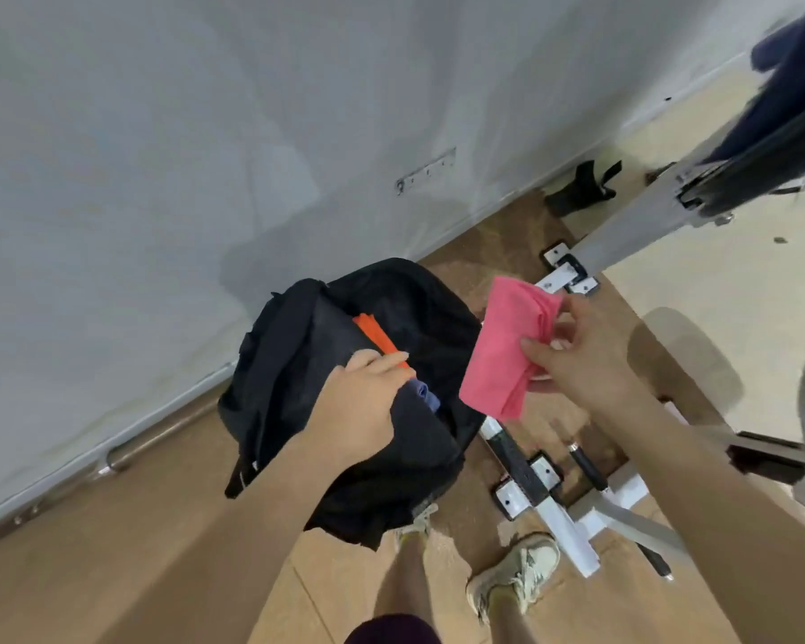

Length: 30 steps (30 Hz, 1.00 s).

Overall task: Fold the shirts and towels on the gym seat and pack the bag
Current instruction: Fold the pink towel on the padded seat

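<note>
The black bag is held open by the left hand, whose fingers are curled over the near edge of its mouth. A folded pink cloth is pinched by the right hand, thumb and fingers closed on its right edge. It hangs to the left of that hand, just beside the bag's opening and outside the rim.

Inside the bag, an orange item is seen just beyond the left hand's fingertips. A blue item lies just right of that hand's knuckles. Both appear packed already.

The step in hand is judged to be the placing of the pink cloth into the bag. For this to be done well, the mouth should be drawn wide by the left hand. The cloth should be carried leftwards over the rim and lowered flat onto the packed pieces, with its folds supported so that none is shaken loose. The pinch should be released only once the cloth is resting inside.

Far beyond the right hand, a dark garment is seen at the gym seat, so more folding is probably left.
</note>
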Motion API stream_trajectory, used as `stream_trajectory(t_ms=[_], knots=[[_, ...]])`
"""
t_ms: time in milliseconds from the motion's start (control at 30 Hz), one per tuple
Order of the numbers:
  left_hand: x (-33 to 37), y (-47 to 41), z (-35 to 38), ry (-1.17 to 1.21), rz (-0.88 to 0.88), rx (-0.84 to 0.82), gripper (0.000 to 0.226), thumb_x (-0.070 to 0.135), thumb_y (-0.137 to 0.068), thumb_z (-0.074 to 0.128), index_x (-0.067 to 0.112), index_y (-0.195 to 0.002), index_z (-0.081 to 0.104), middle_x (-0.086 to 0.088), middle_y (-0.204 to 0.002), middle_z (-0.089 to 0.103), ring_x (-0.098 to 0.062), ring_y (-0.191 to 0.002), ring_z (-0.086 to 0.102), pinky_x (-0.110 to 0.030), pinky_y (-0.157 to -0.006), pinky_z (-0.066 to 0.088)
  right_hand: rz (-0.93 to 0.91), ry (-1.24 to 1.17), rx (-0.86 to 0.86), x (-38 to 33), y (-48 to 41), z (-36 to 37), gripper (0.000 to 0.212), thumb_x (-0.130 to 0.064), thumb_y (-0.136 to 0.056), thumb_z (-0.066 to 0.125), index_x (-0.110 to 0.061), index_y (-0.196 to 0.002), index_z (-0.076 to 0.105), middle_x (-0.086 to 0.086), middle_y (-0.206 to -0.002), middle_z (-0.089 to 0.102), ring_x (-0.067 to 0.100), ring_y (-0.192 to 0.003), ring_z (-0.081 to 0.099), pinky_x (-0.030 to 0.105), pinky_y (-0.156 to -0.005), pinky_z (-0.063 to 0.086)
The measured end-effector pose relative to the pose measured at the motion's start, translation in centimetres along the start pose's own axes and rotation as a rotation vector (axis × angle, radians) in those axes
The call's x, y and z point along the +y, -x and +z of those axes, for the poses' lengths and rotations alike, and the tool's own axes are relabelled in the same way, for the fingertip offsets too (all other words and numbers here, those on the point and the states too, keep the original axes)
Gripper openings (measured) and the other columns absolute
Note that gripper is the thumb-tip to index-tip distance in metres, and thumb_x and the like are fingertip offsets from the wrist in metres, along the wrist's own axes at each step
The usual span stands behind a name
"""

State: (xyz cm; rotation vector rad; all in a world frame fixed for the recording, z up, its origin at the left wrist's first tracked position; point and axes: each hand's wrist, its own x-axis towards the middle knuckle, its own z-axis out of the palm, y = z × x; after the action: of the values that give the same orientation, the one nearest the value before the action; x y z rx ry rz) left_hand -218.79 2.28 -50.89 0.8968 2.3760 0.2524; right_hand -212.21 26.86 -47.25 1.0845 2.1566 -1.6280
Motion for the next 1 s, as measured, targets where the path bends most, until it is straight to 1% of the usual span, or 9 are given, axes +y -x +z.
stream_trajectory(t_ms=[100, 167, 267, 400, 567, 733, 800, 933, 1000], knots=[[-1.0, -3.3, 2.8, -0.284, 0.137, -0.112, 0.066, 0.012, -0.084, 0.053, 0.026, -0.146, 0.034, 0.008, -0.156, 0.026, -0.016, -0.146, 0.012, -0.045, -0.117, 0.011, 0.11, -0.09, -0.032, 2.3, -3.1, 3.0, 0.035, -0.004, -0.09, 0.065, -0.016, -0.115, 0.045, 0.01, -0.107, 0.058, 0.028, -0.08, 0.069, 0.039, -0.058, 0.061], [-2.1, -4.3, 4.1, -0.359, 0.164, -0.123, 0.064, 0.014, -0.079, 0.059, 0.026, -0.14, 0.043, 0.007, -0.143, 0.041, -0.018, -0.142, 0.023, -0.052, -0.117, 0.001, 0.162, -0.154, -0.05, 3.3, -4.9, 4.7, 0.034, -0.003, -0.09, 0.064, -0.019, -0.114, 0.045, 0.01, -0.102, 0.06, 0.022, -0.075, 0.068, 0.031, -0.054, 0.059], [-3.1, -4.0, 5.1, -0.377, 0.213, -0.031, 0.057, 0.011, -0.054, 0.072, 0.025, -0.109, 0.066, 0.007, -0.108, 0.06, -0.02, -0.117, 0.05, -0.052, -0.113, 0.009, 0.223, -0.304, -0.044, 3.6, -7.6, 6.9, 0.035, -0.001, -0.089, 0.066, -0.016, -0.114, 0.047, 0.017, -0.107, 0.061, 0.028, -0.083, 0.069, 0.039, -0.061, 0.06], [-4.8, -2.6, 6.2, -0.283, 0.284, 0.081, 0.061, 0.003, -0.042, 0.077, 0.028, -0.097, 0.069, 0.01, -0.097, 0.064, -0.018, -0.11, 0.056, -0.052, -0.109, 0.021, 0.315, -0.49, -0.111, 3.1, -9.7, 10.9, 0.04, 0.003, -0.089, 0.063, -0.016, -0.116, 0.042, 0.015, -0.114, 0.057, 0.031, -0.09, 0.068, 0.041, -0.063, 0.061], [-5.8, -2.0, 5.6, -0.259, 0.354, 0.177, 0.057, -0.004, -0.053, 0.06, 0.026, -0.1, 0.069, 0.011, -0.099, 0.065, -0.017, -0.108, 0.056, -0.052, -0.108, 0.025, 0.311, -0.155, -0.181, 5.9, -8.3, 14.0, 0.045, 0.002, -0.084, 0.064, -0.014, -0.117, 0.037, 0.012, -0.109, 0.054, 0.029, -0.088, 0.067, 0.045, -0.064, 0.061], [-5.9, -2.4, 5.7, -0.265, 0.354, 0.227, 0.056, -0.007, -0.053, 0.055, 0.025, -0.098, 0.069, 0.01, -0.094, 0.064, -0.016, -0.106, 0.054, -0.051, -0.108, 0.025, -0.141, 0.544, -0.159, 7.7, -6.8, 13.8, 0.084, -0.015, -0.084, 0.065, -0.033, -0.148, 0.014, 0.004, -0.091, 0.062, 0.022, -0.078, 0.062, 0.036, -0.067, 0.05], [-5.8, -2.5, 5.8, -0.265, 0.346, 0.219, 0.055, -0.006, -0.054, 0.053, 0.025, -0.097, 0.069, 0.009, -0.093, 0.063, -0.016, -0.107, 0.051, -0.051, -0.108, 0.024, -0.186, 0.704, -0.215, 7.6, -6.7, 13.5, 0.081, -0.021, -0.087, 0.063, -0.04, -0.15, 0.016, 0.006, -0.099, 0.065, 0.024, -0.086, 0.064, 0.037, -0.072, 0.052], [-5.7, -2.3, 5.8, -0.281, 0.324, 0.207, 0.051, -0.004, -0.055, 0.052, 0.025, -0.093, 0.069, 0.008, -0.092, 0.062, -0.017, -0.105, 0.055, -0.05, -0.108, 0.026, -0.161, 0.411, -0.415, 7.6, -7.3, 12.8, 0.061, -0.016, -0.078, 0.075, -0.036, -0.131, 0.051, 0.001, -0.112, 0.064, 0.02, -0.098, 0.064, 0.035, -0.086, 0.055], [-5.6, -2.0, 5.5, -0.294, 0.314, 0.202, 0.049, -0.004, -0.054, 0.054, 0.025, -0.092, 0.068, 0.008, -0.09, 0.062, -0.018, -0.103, 0.057, -0.048, -0.107, 0.027, -0.212, 0.389, -0.487, 8.4, -7.2, 13.4, 0.057, -0.017, -0.074, 0.076, -0.037, -0.122, 0.052, -0.002, -0.106, 0.064, 0.018, -0.094, 0.065, 0.032, -0.081, 0.056]])
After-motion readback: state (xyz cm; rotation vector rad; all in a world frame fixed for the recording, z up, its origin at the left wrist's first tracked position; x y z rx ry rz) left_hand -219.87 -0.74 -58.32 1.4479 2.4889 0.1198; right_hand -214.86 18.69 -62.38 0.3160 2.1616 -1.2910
